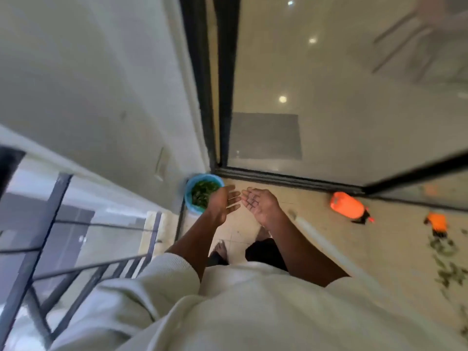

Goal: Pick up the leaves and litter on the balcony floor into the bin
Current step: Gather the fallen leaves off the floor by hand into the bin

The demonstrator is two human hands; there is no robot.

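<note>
A blue bin [190, 196] stands in the balcony corner by the wall, with green leaves [202, 193] heaped inside it. My left hand [224, 203] hovers over the bin's right rim, fingers straight, holding nothing. My right hand [258, 202] is beside it, palm up and empty, fingertips nearly touching the left hand's. Scattered green leaves [445, 259] lie on the tiled floor at the far right.
An orange spray bottle [348, 206] lies on the floor near the sliding door track [291, 178]. A second orange object [436, 222] lies further right. A black metal railing [50, 224] bounds the left side. A white pipe [319, 239] lies on the floor by my right arm.
</note>
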